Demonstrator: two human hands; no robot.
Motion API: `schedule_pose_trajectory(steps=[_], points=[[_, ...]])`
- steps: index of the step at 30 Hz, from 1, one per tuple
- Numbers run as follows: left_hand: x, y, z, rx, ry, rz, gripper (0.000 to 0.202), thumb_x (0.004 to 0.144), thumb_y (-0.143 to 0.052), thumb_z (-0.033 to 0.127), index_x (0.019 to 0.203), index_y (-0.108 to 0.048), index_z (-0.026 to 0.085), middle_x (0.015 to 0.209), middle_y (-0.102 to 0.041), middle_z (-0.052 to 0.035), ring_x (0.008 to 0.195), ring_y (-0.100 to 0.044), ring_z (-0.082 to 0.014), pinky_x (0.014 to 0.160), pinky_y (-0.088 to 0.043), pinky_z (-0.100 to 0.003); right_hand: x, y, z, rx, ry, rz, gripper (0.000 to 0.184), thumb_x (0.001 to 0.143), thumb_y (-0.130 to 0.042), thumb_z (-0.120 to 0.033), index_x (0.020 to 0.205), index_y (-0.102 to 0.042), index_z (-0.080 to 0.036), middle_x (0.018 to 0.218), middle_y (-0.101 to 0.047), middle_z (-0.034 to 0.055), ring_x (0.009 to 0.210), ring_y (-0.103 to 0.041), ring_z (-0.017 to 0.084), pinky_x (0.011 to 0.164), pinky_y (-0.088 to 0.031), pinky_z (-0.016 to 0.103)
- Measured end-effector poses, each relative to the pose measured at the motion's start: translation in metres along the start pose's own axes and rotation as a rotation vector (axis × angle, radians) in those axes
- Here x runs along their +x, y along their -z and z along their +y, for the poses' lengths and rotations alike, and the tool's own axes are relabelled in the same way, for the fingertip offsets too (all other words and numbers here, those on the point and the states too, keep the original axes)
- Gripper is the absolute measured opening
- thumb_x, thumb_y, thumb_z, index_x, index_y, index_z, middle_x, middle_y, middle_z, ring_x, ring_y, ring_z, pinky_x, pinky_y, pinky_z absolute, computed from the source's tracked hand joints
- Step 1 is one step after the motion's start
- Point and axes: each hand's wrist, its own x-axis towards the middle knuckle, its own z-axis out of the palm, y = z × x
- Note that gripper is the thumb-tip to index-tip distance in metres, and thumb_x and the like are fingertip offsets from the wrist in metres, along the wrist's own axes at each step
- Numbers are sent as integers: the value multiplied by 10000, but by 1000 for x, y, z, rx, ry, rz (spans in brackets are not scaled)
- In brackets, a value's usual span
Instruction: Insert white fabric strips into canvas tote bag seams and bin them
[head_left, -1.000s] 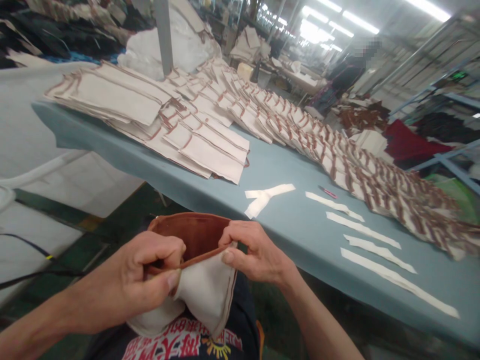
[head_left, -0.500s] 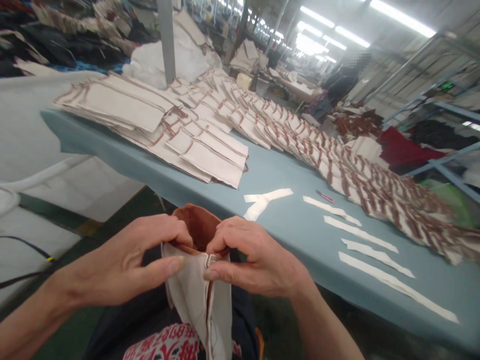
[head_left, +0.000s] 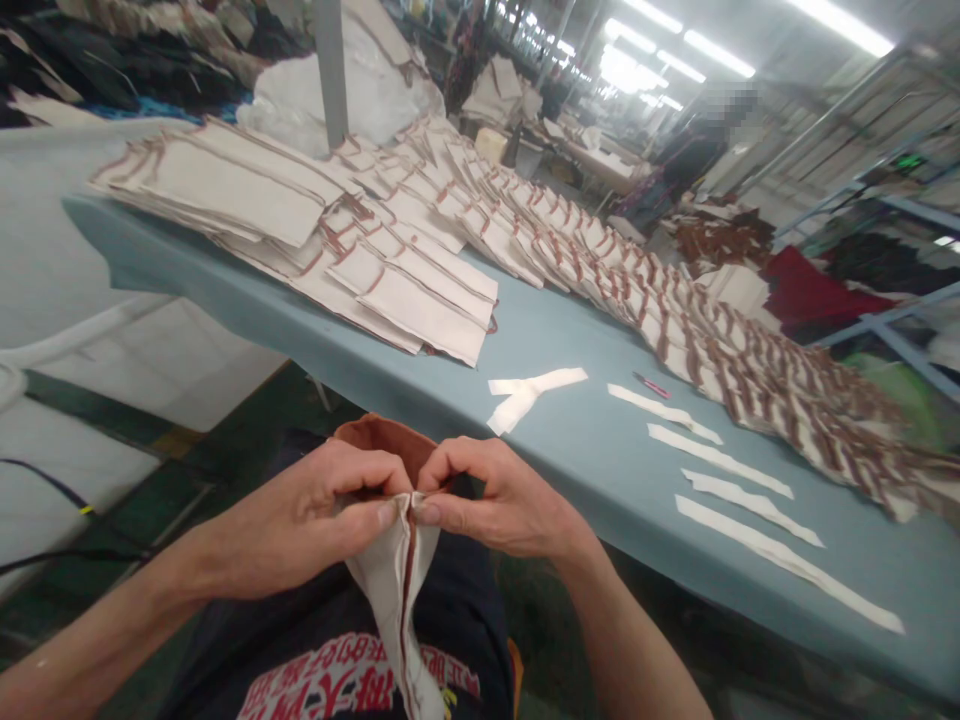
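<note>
Between my hands hangs a sewn cream fabric piece (head_left: 390, 570) with a brown seam down its middle and a brown inner face (head_left: 382, 435) showing at the top. My left hand (head_left: 307, 510) pinches its upper edge just left of the seam, thumb in front. Right beside it, my right hand (head_left: 495, 500) pinches the same edge on the other side, thumb and bent fingers closed. The fingertips nearly meet at the top of the seam. The piece hangs in front of a dark apron (head_left: 315, 640) with red and white lettering, apart from the table.
A blue-green table (head_left: 570, 440) bears stacked cream pieces (head_left: 247, 190) at left and a long overlapping row (head_left: 600, 260) behind. Several white strips (head_left: 787, 560) and a small pink-handled tool (head_left: 652, 386) lie at right. A metal post (head_left: 330, 75) rises behind; a person (head_left: 675, 160) stands farther back.
My left hand has shifted right, its thumb now pressed on the edge near the seam. The two hands are closer together, and the fabric has drawn narrower below them.
</note>
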Motion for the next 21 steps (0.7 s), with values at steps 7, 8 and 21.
schedule_pose_trajectory(steps=[7,8,21], points=[[1,4,-2,-3,38,-15,309,942,-637,394,719,-699,189,628,-538,68,562,-459,-94,518,-355,-175,4,-4,2,-43,11,-15,371,1054,-774,-493,839,-653,-216,804,-684,-34,716,-566,117,711,-457,258],[2,4,-3,13,58,-14,325,942,-648,404,705,-695,187,620,-535,65,559,-455,-94,515,-348,-177,3,-4,2,-60,15,-11,348,1055,-765,-463,838,-648,-218,805,-684,-35,716,-568,118,710,-454,259],[0,19,-15,20,165,0,436,998,-625,508,697,-635,192,693,-540,44,624,-484,-120,543,-396,-189,25,-2,10,-239,181,111,202,1092,-705,-384,958,-698,-234,997,-789,28,951,-696,193,942,-516,346]])
